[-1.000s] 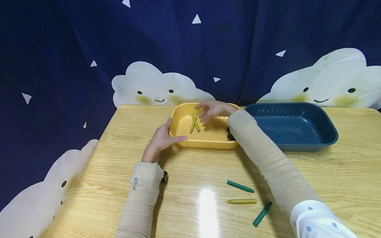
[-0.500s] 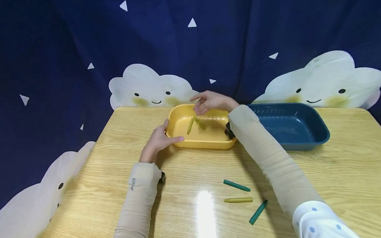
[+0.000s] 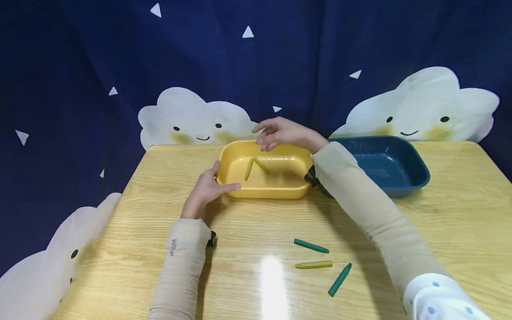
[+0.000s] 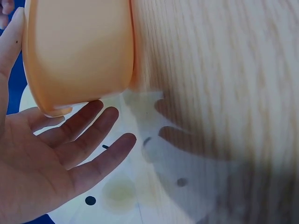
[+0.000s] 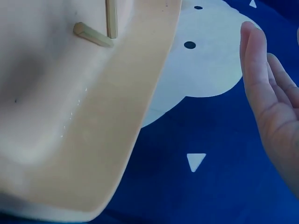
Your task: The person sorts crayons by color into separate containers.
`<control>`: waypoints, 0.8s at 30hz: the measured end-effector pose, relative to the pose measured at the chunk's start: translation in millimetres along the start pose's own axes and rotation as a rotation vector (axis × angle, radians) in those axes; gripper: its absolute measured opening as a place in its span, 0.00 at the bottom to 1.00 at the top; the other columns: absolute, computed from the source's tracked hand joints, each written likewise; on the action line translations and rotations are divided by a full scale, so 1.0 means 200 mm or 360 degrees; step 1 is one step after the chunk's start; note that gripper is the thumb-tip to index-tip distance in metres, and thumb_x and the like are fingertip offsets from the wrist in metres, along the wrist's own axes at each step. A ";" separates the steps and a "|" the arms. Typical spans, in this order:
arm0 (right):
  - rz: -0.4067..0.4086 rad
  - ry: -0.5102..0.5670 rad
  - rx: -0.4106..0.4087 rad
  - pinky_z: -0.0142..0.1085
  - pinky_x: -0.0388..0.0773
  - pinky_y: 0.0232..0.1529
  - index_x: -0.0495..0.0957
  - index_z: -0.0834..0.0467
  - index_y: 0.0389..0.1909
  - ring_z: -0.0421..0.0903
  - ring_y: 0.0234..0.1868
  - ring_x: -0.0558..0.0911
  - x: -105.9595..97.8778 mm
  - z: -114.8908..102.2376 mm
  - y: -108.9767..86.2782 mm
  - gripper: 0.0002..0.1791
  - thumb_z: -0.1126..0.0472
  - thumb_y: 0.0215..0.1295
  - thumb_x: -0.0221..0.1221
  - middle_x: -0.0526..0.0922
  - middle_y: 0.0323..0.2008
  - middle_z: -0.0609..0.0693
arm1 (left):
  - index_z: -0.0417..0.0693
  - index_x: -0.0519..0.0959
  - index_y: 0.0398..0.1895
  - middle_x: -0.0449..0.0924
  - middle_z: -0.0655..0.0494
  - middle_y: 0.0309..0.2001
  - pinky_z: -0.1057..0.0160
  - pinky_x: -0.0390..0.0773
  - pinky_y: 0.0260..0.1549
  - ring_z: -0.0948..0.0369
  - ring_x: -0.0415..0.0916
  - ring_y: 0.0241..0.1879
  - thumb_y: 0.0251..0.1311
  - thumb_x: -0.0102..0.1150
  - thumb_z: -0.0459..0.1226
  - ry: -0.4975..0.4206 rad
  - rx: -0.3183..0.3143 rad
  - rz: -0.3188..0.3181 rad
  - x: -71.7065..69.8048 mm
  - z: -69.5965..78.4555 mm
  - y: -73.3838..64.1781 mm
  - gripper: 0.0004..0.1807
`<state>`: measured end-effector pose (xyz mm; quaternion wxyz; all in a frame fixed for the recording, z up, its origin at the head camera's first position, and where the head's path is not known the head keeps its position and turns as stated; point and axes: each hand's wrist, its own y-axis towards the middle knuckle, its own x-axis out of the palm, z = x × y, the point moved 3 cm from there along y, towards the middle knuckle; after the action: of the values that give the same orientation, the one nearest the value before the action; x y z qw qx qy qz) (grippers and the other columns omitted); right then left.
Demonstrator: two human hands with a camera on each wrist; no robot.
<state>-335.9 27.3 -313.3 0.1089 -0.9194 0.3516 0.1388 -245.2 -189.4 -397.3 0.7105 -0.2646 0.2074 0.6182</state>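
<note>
My left hand (image 3: 202,188) holds the left end of a yellow plastic tray (image 3: 267,192). Its thumb lies over the front rim and its fingers reach along the left end; in the left wrist view several fingers extend past the tray's corner (image 4: 84,56). Two yellow-green crayons (image 3: 249,169) lie apart at an angle on the tray floor. Above the tray's back rim hovers my right hand (image 3: 287,132), fingers loosely bent and holding nothing. The right wrist view shows this hand (image 5: 275,102) away from the tray wall (image 5: 126,102).
Beside the yellow tray, to the right, stands a dark blue tray (image 3: 384,171), partly covered by my right sleeve. Nearer on the wooden table (image 3: 135,265) lie a green crayon (image 3: 311,245), a yellow crayon (image 3: 313,264) and another green crayon (image 3: 340,279). A blue cloud-print curtain (image 3: 213,40) hangs behind.
My right hand has risen from inside the yellow tray to above its back rim. The two crayons in the tray, crossed before, now lie apart. The left hand stays on the tray.
</note>
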 end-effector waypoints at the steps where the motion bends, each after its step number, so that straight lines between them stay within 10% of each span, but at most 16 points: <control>1: -0.0001 0.0005 -0.0003 0.38 0.78 0.42 0.65 0.68 0.58 0.49 0.37 0.81 0.00 -0.01 -0.01 0.22 0.68 0.63 0.53 0.78 0.42 0.61 | 0.35 0.42 0.69 0.45 0.42 0.69 0.56 0.52 0.64 0.52 0.47 0.67 0.44 0.69 0.50 -0.0005 -0.0003 0.0001 0.00 0.00 0.00 0.59; 24: -0.0064 -0.0183 -0.0174 0.46 0.77 0.43 0.63 0.69 0.60 0.56 0.40 0.79 0.07 -0.04 -0.41 0.23 0.67 0.65 0.51 0.78 0.42 0.59 | 0.35 0.41 0.69 0.45 0.42 0.69 0.55 0.52 0.63 0.51 0.47 0.67 0.44 0.69 0.49 -0.0030 0.0019 -0.0004 0.00 -0.01 0.00 0.59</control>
<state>-268.6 75.2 -302.1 0.0812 -0.9213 0.3182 0.2081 -244.4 -189.6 -398.6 0.7148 -0.2548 0.2040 0.6185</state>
